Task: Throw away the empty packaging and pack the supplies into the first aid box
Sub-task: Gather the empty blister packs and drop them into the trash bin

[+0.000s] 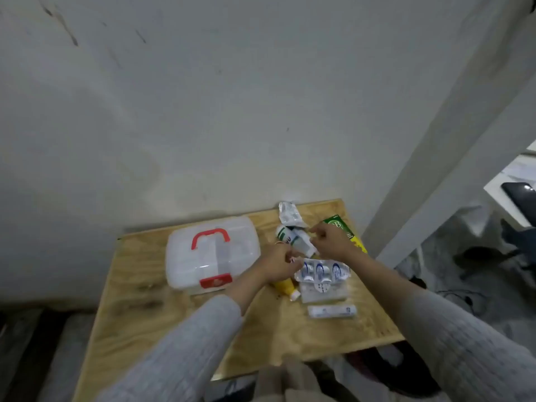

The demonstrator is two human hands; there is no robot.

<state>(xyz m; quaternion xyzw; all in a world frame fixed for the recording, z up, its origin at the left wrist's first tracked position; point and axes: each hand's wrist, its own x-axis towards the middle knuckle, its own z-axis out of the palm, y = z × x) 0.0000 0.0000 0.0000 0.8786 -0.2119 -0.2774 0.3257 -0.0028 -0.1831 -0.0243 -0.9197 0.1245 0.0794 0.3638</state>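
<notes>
A translucent white first aid box (213, 256) with a red handle and red latch lies shut on the left of the wooden table (162, 323). To its right lies a heap of supplies: white tubes with green print (293, 237), a crumpled silver blister pack (290, 214), a blister strip with blue marks (323, 271), a yellow tube (285, 287), a green and yellow carton (343, 230) and a white roll (332, 311). My left hand (280, 264) hovers over the yellow tube, fingers curled around something small that I cannot make out. My right hand (330, 237) pinches at the white tubes.
The table stands against a grey wall. A white post (429, 181) rises at the right. Beyond it are a dark chair (519, 198) and cables on the floor. Beige cloth (293, 381) sits at the table's near edge.
</notes>
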